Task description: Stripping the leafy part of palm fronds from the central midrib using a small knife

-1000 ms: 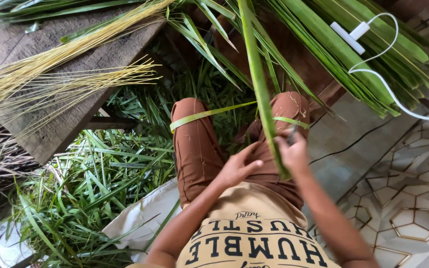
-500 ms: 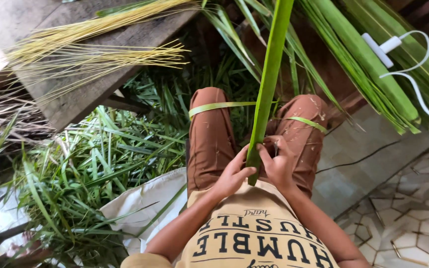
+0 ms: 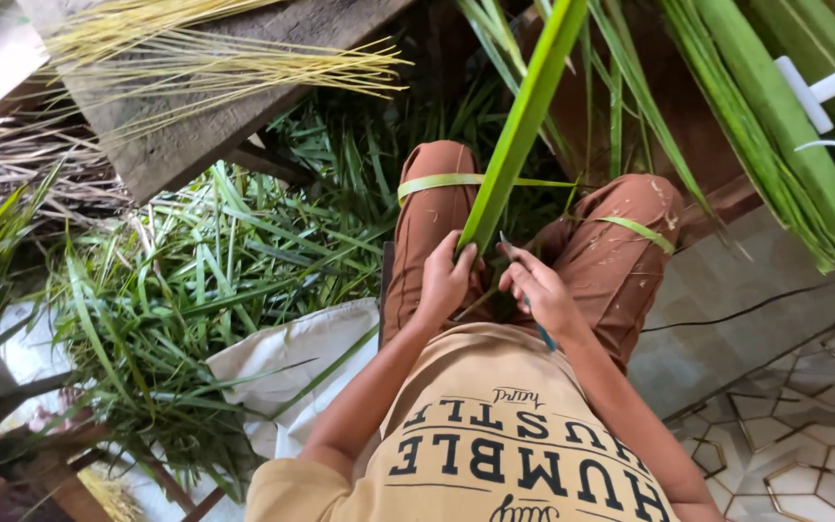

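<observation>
A seated person in brown trousers and a tan shirt works over the lap. The long green palm leaf (image 3: 522,126) rises steeply from between the knees towards the top edge of the view, its lower end meeting the hands just above the lap.

The left hand (image 3: 445,280) is closed around the lower end of the palm leaf, fingers curled over its left edge, thumb side towards the blade. The right hand (image 3: 538,290) sits just right of the palm leaf's base, fingers folded around a thin knife (image 3: 524,290) with a dark handle; its slim tip points up towards the leaf's foot, close beside it. Whether the tip touches the leaf cannot be told.

Left of the palm leaf, a pale green strip (image 3: 442,182) lies across the left thigh, and a second strip (image 3: 640,230) drapes over the right thigh on the other side. Farther left of the palm leaf, a heap of cut green leaves (image 3: 176,290) covers the floor, partly over a white sack (image 3: 292,362). Up and left of the palm leaf, yellow leaf ribs (image 3: 244,63) lie on a weathered wooden plank (image 3: 195,145). Right of the palm leaf hang more broad green fronds (image 3: 775,116), with a white plug and cable (image 3: 823,92) across them.
</observation>
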